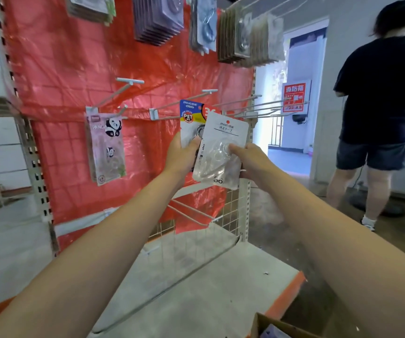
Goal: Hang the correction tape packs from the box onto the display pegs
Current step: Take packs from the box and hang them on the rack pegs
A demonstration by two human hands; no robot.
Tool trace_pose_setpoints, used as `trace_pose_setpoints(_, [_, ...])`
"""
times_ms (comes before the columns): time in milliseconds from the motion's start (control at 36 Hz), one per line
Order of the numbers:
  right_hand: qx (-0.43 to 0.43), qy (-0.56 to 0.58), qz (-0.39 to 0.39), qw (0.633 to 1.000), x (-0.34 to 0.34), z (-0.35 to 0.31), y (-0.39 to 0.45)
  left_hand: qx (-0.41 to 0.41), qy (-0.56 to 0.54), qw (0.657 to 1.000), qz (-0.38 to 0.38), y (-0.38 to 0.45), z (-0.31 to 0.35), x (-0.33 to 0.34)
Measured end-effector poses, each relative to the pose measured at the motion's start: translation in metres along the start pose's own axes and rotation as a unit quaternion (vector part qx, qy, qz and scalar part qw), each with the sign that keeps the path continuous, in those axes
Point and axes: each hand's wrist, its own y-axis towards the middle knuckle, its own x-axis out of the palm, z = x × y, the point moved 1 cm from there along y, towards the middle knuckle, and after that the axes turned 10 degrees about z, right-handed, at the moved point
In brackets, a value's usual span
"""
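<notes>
Box (269, 325) is seen at the bottom edge, below the forearms. One pack (221, 152) is pinched by the right hand (248, 162); a second pack (191, 120) is gripped by the left hand (182, 157). Hanging is judged in hand: next, a pack's hole must be threaded onto a bare peg (184, 100).

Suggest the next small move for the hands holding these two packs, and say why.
Probably lift the white pack, pinched by the right hand, up to the bare peg just above and thread its top on. The left hand holds the blue-topped pack, and neither pack hangs yet. The white pack's hang hole is not clearly visible.
</notes>
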Motion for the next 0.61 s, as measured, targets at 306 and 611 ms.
trace_pose_setpoints(306, [0.03, 0.001, 0.016, 0.999, 0.003, 0.0, 0.006, 0.009, 0.042, 0.999, -0.015, 0.004, 0.007, 0.0])
trace_pose_setpoints(611, [0.064, -0.019, 0.055, 0.996, 0.003, 0.001, 0.016, 0.004, 0.111, 0.994, -0.021, 0.014, 0.01, 0.007])
